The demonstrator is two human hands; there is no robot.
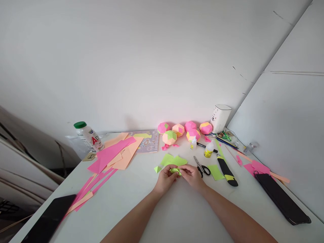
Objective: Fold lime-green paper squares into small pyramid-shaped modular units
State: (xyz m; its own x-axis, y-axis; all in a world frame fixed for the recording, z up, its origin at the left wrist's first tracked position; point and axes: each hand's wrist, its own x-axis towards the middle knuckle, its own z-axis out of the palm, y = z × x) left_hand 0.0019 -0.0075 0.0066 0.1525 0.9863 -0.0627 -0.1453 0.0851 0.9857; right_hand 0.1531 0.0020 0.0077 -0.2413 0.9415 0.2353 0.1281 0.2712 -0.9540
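My left hand (165, 179) and my right hand (192, 176) meet over the white table (182, 216), both pinching one small folded piece of green paper (176, 171) between their fingertips. Just behind them lie loose green paper pieces (174, 160) and a small green triangle (157, 169). Black-handled scissors (202, 167) rest right of my right hand.
Several pink, orange and green paper balls (182, 131) line the wall. Pink and orange sheets (115, 154) and strips (95, 185) spread left, near a bottle (89, 136). Glue bottles (208, 150), a utility knife (227, 171), a white box (220, 117) and dark flat devices (282, 198) (49, 221) lie around.
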